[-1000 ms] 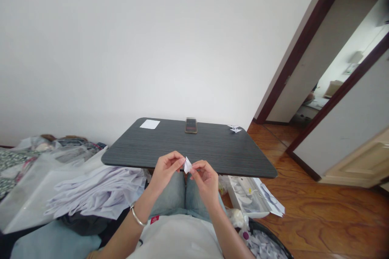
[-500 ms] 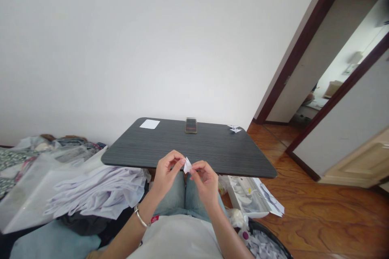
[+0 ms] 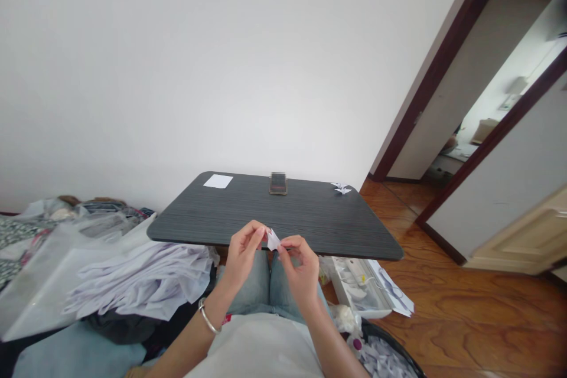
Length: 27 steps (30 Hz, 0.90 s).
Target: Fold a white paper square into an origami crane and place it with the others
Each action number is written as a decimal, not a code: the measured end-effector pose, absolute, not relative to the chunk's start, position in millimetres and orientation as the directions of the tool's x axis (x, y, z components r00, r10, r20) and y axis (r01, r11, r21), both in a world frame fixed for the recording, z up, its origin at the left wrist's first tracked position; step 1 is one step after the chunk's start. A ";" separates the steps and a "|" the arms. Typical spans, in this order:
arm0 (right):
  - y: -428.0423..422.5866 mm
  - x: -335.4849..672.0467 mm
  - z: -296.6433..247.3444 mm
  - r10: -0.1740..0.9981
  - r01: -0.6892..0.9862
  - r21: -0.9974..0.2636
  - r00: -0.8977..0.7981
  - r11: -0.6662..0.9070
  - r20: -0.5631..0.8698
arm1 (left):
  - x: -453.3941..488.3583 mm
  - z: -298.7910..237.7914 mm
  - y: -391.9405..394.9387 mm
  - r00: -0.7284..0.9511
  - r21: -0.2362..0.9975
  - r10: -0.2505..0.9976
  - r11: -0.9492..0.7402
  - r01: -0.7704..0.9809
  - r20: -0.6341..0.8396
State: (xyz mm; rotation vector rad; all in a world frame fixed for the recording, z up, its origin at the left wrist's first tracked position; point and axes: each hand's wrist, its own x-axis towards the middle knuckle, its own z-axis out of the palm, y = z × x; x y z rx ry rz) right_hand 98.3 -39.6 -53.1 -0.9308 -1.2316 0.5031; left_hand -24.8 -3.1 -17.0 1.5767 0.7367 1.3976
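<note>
Both hands meet over my lap at the near edge of a dark wood-grain table (image 3: 221, 218). My left hand (image 3: 243, 254), with a silver bangle on its wrist, pinches the left side of a small folded white paper piece (image 3: 273, 240). My right hand (image 3: 301, 263) pinches the same piece from the right with thumb and forefinger. The paper is tiny and partly hidden by the fingertips.
On the table lie a white paper sheet (image 3: 218, 181), a small dark object (image 3: 278, 183) and a folded paper figure (image 3: 342, 188). A heap of white papers (image 3: 137, 277) sits at my left, a white tray (image 3: 363, 286) and a bin of papers (image 3: 385, 357) at my right.
Both hands have shifted slightly; the fingers have worked the small paper, which now tilts more to the right. Nothing on the table has moved.
</note>
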 end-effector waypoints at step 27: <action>-37.7 109.9 -48.1 0.640 0.478 -0.563 0.001 0.674 0.768 | -61.1 27.6 -1.5 0.575 0.611 0.708 -0.682 0.403 0.410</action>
